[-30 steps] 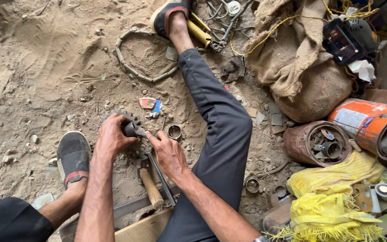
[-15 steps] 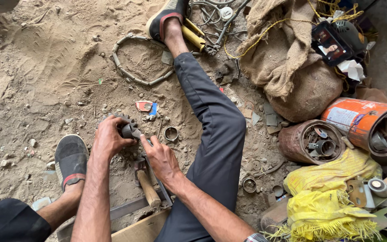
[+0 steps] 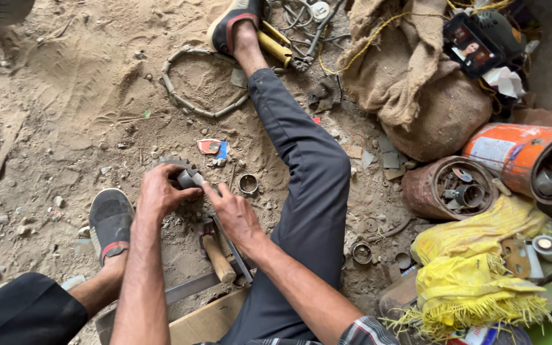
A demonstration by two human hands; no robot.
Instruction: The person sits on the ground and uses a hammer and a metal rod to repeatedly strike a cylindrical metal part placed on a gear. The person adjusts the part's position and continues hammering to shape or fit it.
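While the left hand (image 3: 161, 191) grips a toothed gear (image 3: 183, 176) steady on the sandy floor (image 3: 65, 96), the right hand (image 3: 234, 214) pinches its hub, hammer (image 3: 215, 249) close below.

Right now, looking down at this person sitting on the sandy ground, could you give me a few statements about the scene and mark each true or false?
1. Both hands, left hand and right hand, are at a small metal part. True.
2. A hammer lies on the ground below the hands. True.
3. The orange drum stands upright. False: it lies on its side, its open end showing.
4. The rusty can is empty. False: metal bits lie in it.
5. A yellow cloth lies at the right. True.
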